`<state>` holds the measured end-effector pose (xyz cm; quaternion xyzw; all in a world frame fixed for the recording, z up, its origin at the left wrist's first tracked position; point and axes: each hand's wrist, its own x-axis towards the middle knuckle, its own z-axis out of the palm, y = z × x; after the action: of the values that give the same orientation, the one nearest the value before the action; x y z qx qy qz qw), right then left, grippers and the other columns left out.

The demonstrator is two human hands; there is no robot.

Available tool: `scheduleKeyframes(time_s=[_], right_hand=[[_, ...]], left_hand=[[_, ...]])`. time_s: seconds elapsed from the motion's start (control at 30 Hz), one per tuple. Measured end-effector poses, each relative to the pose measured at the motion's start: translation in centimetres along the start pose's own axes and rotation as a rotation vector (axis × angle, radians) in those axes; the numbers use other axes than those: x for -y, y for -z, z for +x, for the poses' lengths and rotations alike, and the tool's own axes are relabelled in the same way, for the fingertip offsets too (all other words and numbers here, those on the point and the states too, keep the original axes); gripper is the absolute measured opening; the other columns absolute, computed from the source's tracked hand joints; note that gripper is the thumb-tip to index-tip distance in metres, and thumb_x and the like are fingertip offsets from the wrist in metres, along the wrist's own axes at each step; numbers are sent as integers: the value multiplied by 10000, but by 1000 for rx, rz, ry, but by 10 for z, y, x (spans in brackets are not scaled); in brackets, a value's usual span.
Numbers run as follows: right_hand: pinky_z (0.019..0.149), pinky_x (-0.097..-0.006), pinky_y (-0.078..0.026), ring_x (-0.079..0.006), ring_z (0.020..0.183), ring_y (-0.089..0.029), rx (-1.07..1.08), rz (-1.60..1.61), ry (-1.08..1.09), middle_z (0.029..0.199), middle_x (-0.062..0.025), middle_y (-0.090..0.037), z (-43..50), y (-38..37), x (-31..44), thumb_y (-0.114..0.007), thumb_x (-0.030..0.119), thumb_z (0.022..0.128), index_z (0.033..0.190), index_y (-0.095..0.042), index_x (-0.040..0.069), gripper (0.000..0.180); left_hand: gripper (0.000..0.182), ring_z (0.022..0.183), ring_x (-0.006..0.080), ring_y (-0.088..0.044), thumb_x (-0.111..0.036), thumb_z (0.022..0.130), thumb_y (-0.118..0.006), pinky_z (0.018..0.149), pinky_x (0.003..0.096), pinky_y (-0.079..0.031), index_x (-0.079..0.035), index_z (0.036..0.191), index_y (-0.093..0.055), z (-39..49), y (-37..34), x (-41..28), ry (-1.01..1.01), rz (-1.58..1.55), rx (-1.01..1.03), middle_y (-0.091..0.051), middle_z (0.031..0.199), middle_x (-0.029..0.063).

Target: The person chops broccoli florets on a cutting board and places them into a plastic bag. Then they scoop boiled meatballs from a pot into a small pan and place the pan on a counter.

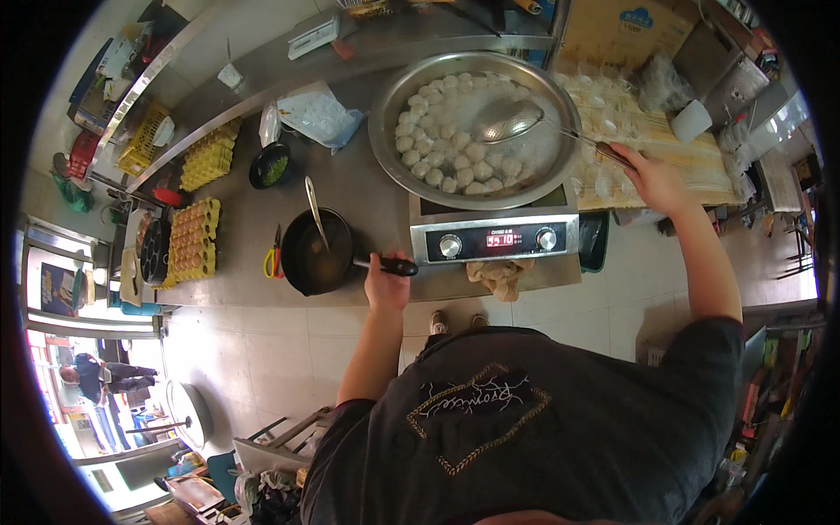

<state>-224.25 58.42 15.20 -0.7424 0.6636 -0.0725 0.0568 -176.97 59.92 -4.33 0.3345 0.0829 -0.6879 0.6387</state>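
My right hand [656,180] grips the handle of a perforated metal skimmer [510,121], whose bowl is over the liquid in a wide metal basin [384,154]. Many pale round balls [461,176] crowd the basin's left and near side, and steam or foam blurs its middle. Under the basin is an induction cooker [476,241] with two knobs and a lit display. My left hand [388,285] holds the black handle of a dark saucepan [293,262] on the metal counter. The pan contains dark liquid and a metal utensil [315,203] leaning in it.
Scissors [272,257] lie left of the saucepan. Behind them stand a black bowl of chopped greens [272,169], a plastic bag [321,118] and egg trays [193,239]. A cardboard box [623,33] is at the back right. A person [108,377] stands far left.
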Motion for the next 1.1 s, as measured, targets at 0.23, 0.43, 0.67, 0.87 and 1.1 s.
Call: scheduleKeyframes(time_s=[0.23, 0.43, 0.67, 0.87, 1.1], right_hand=[[851, -375, -465, -362, 1037, -574, -224, 342, -102, 1156, -200, -589, -3, -4, 11, -496, 191, 936, 1323, -473, 168, 388], [829, -419, -474, -374, 999, -583, -158, 245, -156, 1137, -198, -597, 52, -33, 56, -476, 208, 937, 1332, -453, 171, 397], [705, -447, -489, -368, 837, -602, -144, 36, -2, 952, -160, -606, 58, -46, 115, -506, 196, 915, 1313, -472, 205, 399], [711, -415, -474, -349, 830, -587, -96, 48, 33, 978, -132, -589, -1, -10, 122, -545, 125, 888, 1310, -488, 217, 435], [733, -374, -456, -343, 846, -575, -221, 311, -117, 955, -149, -596, -47, 9, 113, -537, 112, 896, 1316, -485, 152, 425]], left_hand=[[107, 647, 196, -462, -198, 942, -516, 653, 400, -441, -97, 947, -481, -25, 46, -28, 1, 310, -114, -470, 731, 34], [200, 596, 181, -484, -207, 934, -514, 590, 377, -446, -114, 1105, -468, -45, 58, -69, 55, 647, -226, -486, 707, 35], [265, 576, 200, -498, -192, 925, -509, 565, 391, -456, -119, 1168, -434, -49, 61, -106, 126, 832, -130, -498, 707, 50], [472, 694, 234, -575, -336, 842, -649, 635, 346, -478, -39, 1167, -480, -32, 79, -143, 70, 1476, -201, -564, 807, 97], [677, 1131, 374, -468, -278, 730, -731, 950, 451, -394, -24, 1282, -432, 31, -19, -145, -1197, 2198, 148, -514, 1191, 210]])
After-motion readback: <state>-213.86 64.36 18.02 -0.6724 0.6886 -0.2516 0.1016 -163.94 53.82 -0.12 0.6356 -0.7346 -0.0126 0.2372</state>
